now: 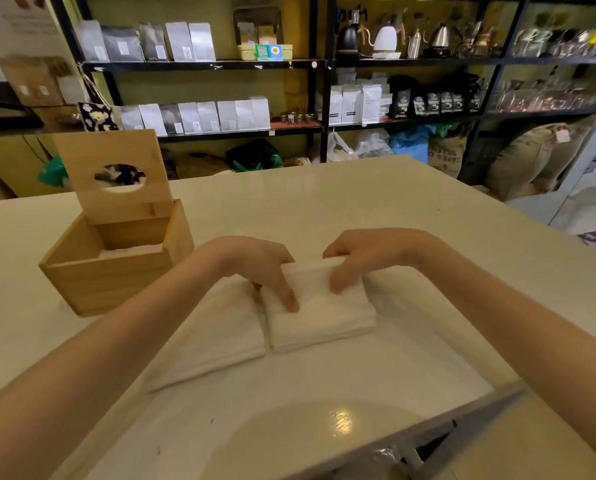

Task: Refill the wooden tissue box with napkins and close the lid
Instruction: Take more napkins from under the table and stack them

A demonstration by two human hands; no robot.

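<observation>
We have both hands on the napkins, a white folded stack lying on the desk at centre. Our left hand curls over the stack's far left corner, one finger pressed flat on top, the rest tucked at the edge. Our right hand hooks its fingers over the far edge, pinching it. Both forearms reach in from five and seven o'clock, wrists bent down. A second stack lies just beside, at nine o'clock. The wooden box sits at ten o'clock, its lid standing upright, napkins showing inside.
</observation>
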